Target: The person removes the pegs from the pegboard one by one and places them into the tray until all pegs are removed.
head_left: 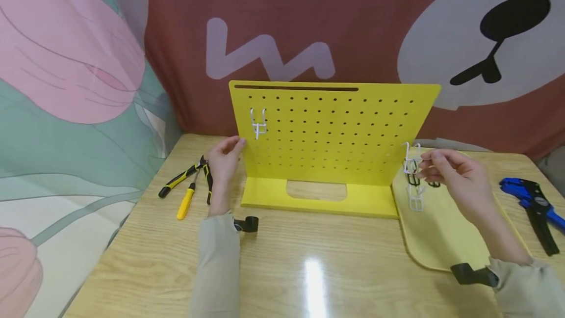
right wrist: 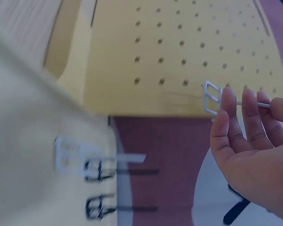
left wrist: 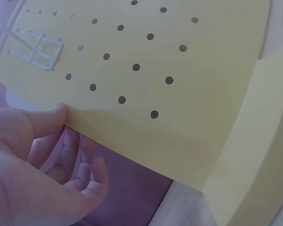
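Observation:
A yellow pegboard [head_left: 326, 134] stands upright on its base. My left hand [head_left: 224, 158] pinches its left edge, the thumb [left wrist: 60, 113] on the front face and fingers curled behind. One white wire hook [head_left: 259, 125] is mounted at the board's upper left. My right hand [head_left: 461, 175] is beside the board's right edge and pinches a second white wire hook [right wrist: 210, 99] by its prong, its double frame pointing toward the board. Below it, black hooks [right wrist: 100, 207] and another white hook [head_left: 416, 203] lie on the yellow tray [head_left: 454, 239].
Left of the board lie black-and-yellow pliers [head_left: 176, 182] and a yellow-handled screwdriver [head_left: 186, 202]. A blue-and-black hand tool [head_left: 536, 205] lies right of the tray. A patterned cloth [head_left: 282, 23] hangs behind the wooden table [head_left: 273, 269].

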Demonstrator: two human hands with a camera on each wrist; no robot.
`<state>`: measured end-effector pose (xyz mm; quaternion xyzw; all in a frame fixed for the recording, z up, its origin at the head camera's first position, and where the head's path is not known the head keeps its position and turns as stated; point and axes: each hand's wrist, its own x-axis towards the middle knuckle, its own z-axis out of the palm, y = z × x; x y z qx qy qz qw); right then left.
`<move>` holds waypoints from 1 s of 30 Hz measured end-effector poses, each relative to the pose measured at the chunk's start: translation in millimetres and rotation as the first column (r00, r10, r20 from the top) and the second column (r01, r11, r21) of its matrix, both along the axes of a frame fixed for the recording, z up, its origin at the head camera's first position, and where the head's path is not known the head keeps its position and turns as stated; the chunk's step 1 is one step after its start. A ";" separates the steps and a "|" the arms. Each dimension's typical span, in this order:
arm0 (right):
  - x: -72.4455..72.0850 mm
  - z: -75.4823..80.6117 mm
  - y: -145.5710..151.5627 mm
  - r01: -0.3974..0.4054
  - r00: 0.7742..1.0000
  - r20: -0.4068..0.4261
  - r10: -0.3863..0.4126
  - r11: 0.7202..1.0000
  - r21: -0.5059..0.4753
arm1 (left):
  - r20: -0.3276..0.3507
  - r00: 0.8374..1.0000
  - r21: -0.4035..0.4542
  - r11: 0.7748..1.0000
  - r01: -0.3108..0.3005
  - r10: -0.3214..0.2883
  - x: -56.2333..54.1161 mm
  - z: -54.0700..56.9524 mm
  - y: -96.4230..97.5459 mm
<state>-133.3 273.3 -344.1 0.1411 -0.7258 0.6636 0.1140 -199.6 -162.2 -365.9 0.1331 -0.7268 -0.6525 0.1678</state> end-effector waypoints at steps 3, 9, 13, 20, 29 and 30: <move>4.0 -7.7 14.0 0.035 0.999 0.030 -0.035 0.999 0.002 | 0.004 1.000 0.002 1.000 0.009 -0.009 0.2 -1.3 0.1; 11.5 -21.6 39.6 0.043 0.994 0.102 -0.047 0.999 0.033 | 0.015 1.000 0.016 1.000 0.005 -0.005 1.3 -0.8 -0.8; 14.5 -29.1 53.9 0.082 0.983 0.143 -0.115 0.973 0.216 | 0.004 1.000 0.028 1.000 -0.001 0.001 0.9 0.7 -0.8; 14.5 -47.8 74.8 0.042 0.979 0.172 -0.112 0.929 0.367 | 0.002 1.000 0.017 1.000 -0.008 0.008 -0.2 1.0 -0.1; 9.1 -60.7 90.0 -0.017 0.946 0.303 -0.114 0.918 0.397 | -0.010 1.000 0.015 1.000 -0.021 0.021 -1.8 -0.9 -0.2; 8.9 -62.1 91.0 -0.028 0.941 0.322 -0.107 0.921 0.388 | -0.010 1.000 0.017 1.000 -0.020 0.020 -2.0 -1.0 -0.1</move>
